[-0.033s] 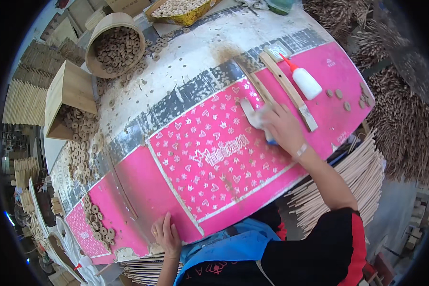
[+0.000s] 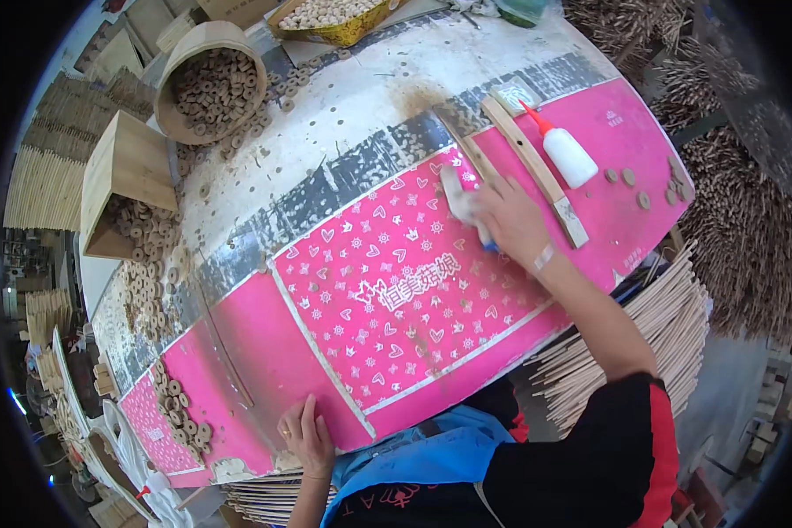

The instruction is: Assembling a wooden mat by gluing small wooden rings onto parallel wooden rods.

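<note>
My right hand (image 2: 513, 220) is closed around a whitish brush-like tool (image 2: 458, 195) with a blue end. Motion smears the tool, so its exact kind is unclear. It is held low over the pink patterned sheet (image 2: 343, 330), beside a thin wooden strip (image 2: 475, 158). My left hand (image 2: 308, 440) lies at the near edge of the pink covering, fingers stretched out and holding nothing. Right of my right hand are a wooden bar (image 2: 532, 158) and a white squeeze bottle (image 2: 570, 158) with a red nozzle, lying on its side.
A round wooden tub (image 2: 172, 114) and a tipped wooden box (image 2: 128, 180) spill small wooden rings (image 2: 150, 282) across the table's left. More rings (image 2: 180, 414) lie near the left edge. A yellow tray (image 2: 348, 33) stands at the back. Bundled sticks (image 2: 625, 343) flank the right side.
My right hand and the tool have shifted slightly away from me, toward the far edge of the patterned sheet. My left hand stays where it was.
</note>
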Demonstrator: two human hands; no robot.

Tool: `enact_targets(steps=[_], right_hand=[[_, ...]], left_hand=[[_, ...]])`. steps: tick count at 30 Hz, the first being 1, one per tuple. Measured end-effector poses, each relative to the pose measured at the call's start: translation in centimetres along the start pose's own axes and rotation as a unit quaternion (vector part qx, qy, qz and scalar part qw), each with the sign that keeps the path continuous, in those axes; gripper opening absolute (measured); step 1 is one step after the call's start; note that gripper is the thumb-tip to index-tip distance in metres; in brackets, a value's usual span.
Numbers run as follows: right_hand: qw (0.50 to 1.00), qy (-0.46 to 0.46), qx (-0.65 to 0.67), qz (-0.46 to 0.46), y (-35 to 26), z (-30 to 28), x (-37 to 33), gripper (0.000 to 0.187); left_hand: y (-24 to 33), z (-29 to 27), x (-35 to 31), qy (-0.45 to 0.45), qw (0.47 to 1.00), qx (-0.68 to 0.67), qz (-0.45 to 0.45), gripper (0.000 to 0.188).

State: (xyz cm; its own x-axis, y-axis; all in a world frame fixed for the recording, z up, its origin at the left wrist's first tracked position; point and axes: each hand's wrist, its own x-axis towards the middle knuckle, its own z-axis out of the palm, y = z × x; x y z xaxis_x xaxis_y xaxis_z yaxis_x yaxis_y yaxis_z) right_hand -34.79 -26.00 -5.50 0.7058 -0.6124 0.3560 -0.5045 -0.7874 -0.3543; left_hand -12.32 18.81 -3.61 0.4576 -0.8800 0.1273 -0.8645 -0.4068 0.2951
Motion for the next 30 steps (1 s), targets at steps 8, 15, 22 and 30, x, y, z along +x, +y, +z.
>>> enact_targets(steps=[8, 15, 22, 30], right_hand=[[0.996, 0.06, -0.042, 0.042, 3.7, 7.3, 16.5, 0.021], [0.996, 0.062, -0.002, -0.066, 3.6, 3.7, 4.2, 0.033], [0.975, -0.138, 0.163, 0.056, -9.6, -4.4, -7.1, 0.018], [0.89, -0.224, 0.372, -0.14, -35.0, 8.5, -2.8, 0.024]], left_hand=[[0.5, -0.2, 0.2, -0.006, 1.0, 0.021, -0.021, 0.044], [0.2, -0.6, 0.4, 0.012, 1.0, -0.004, -0.003, 0.048], [-1.2, -1.0, -0.3, 0.058, 0.99, -0.126, -0.006, 0.04], [-9.4, -3.8, -5.7, 0.332, 0.883, -0.188, -0.275, 0.019]])
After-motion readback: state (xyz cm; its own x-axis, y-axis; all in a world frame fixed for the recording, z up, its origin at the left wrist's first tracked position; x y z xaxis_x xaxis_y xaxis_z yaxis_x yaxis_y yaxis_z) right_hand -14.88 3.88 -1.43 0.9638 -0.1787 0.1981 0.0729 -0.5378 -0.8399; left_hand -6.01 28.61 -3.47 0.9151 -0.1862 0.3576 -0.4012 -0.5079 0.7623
